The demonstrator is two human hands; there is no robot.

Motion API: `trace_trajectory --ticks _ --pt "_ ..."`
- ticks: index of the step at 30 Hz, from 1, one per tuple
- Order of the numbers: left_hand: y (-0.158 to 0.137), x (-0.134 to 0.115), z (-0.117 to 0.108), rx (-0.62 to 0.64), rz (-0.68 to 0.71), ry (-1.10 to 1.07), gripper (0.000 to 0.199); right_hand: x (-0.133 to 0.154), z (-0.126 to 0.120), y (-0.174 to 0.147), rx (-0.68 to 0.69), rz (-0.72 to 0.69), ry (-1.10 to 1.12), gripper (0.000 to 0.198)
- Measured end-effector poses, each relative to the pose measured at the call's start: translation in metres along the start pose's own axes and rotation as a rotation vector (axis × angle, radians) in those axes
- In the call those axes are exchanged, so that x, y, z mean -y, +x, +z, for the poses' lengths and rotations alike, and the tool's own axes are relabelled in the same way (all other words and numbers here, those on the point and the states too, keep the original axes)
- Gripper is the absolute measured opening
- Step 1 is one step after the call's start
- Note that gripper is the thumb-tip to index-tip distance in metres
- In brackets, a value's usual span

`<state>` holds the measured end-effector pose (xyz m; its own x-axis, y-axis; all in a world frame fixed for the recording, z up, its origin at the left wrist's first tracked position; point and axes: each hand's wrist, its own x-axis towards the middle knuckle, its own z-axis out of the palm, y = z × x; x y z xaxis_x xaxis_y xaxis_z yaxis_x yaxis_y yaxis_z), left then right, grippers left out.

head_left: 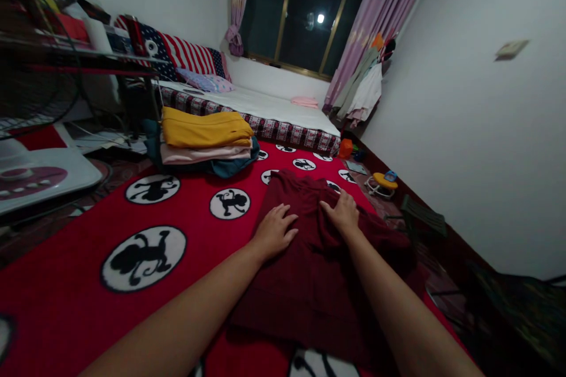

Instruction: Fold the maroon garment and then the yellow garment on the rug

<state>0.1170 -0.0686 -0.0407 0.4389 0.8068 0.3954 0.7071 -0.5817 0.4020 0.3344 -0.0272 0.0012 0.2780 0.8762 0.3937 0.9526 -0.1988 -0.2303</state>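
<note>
A dark maroon garment (305, 288), perhaps a sweatshirt, lies spread on a red blanket (194, 247) patterned with black monkeys in white circles. My left hand (275, 231) rests on the cloth near its upper left side, fingers stretched out. On the upper right part sits my right hand (342, 214), its fingers apart where the fabric bunches into folds. Both palms face down, and neither hand visibly grips the cloth. The garment's right side is partly hidden behind my right forearm. Farther back on the blanket stands a pile of folded clothes, with a mustard-yellow garment (206, 128) on top.
A low bed (274, 105) stretches beneath the window. At left are a cluttered desk (119, 59), a fan (35, 53) and a white appliance (53, 174). Along the right wall stand a yellow stool (384, 181) and a dark folding chair (422, 215).
</note>
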Motion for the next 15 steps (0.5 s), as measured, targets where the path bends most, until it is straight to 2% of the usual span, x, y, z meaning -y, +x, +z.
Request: trace_trajectory --ticks 3,5,7,8,12,13,15 --pt "0.000 -0.002 0.000 0.016 -0.046 0.021 0.048 -0.018 -0.004 0.007 0.108 -0.118 -0.053 0.042" --pt "-0.001 -0.005 0.000 0.033 -0.059 0.040 0.049 -0.031 -0.014 0.009 0.035 -0.193 -0.059 0.029" --pt "-0.001 -0.007 0.000 0.050 -0.057 0.061 0.047 -0.044 -0.025 0.013 -0.076 -0.166 -0.106 0.028" --pt "-0.001 -0.007 0.000 0.057 -0.052 0.072 0.047 -0.048 -0.031 0.016 -0.070 -0.133 -0.172 0.028" --pt "-0.001 -0.009 0.001 0.065 -0.038 0.098 0.048 -0.047 -0.044 0.030 0.202 -0.029 -0.501 0.023" --pt "-0.001 -0.009 0.002 0.064 -0.036 0.098 0.049 -0.041 -0.044 0.034 0.199 -0.041 -0.532 0.024" --pt "-0.001 -0.009 0.002 0.064 -0.034 0.094 0.048 -0.022 -0.037 0.041 0.104 -0.112 -0.491 0.028"
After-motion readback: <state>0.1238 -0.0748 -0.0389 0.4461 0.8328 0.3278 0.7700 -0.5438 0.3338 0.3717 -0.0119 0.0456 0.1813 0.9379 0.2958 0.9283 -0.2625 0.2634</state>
